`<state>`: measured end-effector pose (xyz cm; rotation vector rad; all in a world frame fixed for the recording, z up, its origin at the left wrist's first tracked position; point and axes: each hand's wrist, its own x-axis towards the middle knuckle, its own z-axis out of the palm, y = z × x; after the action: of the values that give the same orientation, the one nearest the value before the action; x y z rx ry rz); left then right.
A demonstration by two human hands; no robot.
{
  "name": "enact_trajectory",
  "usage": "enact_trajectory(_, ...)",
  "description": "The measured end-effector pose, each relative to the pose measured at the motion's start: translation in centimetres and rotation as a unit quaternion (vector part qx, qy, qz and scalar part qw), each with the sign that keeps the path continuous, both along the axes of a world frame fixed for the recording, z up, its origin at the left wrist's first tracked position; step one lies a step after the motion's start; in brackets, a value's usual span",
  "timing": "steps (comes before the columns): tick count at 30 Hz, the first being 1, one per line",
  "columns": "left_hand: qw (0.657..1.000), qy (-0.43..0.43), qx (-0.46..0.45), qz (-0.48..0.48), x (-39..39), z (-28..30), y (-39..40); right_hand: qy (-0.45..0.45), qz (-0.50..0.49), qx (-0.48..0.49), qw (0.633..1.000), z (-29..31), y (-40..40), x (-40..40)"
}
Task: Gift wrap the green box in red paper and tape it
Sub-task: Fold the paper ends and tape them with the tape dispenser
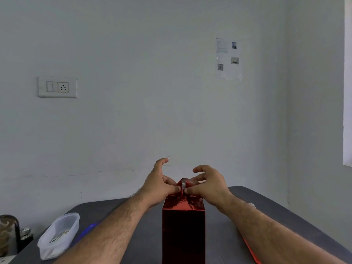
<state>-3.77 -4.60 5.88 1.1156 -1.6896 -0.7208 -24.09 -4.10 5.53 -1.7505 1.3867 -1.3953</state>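
Tall box wrapped in shiny red foil paper (pixel 183 225), upright on dark grey table (pixel 266 210), centre. Left hand (pixel 158 185) and right hand (pixel 209 185) at its top, thumb and finger of each pinching the gathered paper flap (pixel 183 184), other fingers loosely curled. Translucent plastic tub (pixel 59 235) well left.

A clear plastic container (pixel 59 235) sits on the dark table (pixel 266 204), lower left of the grip; a wall socket (pixel 57 87) is mounted above.
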Motion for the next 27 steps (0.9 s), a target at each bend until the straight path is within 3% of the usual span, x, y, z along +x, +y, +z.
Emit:
enact_trajectory(6,0.997,0.039,-0.034,0.065,-1.4,-1.2,0.7,-0.044,-0.042,-0.002,0.998,-1.0,0.9,-0.3)
enact_trajectory(11,0.994,0.063,-0.034,0.088,-2.0,-1.6,0.6,-0.027,-0.075,-0.041,0.996,-1.5,1.8,0.8)
enact_trajectory(22,0.993,0.093,-0.009,0.068,-1.6,-1.5,0.4,-0.014,0.064,-0.010,0.998,-1.5,1.0,-1.6)
enact_trajectory(27,0.992,0.111,0.003,0.054,-1.9,-1.6,0.2,0.012,0.062,-0.023,0.998,-0.7,0.5,-1.9)
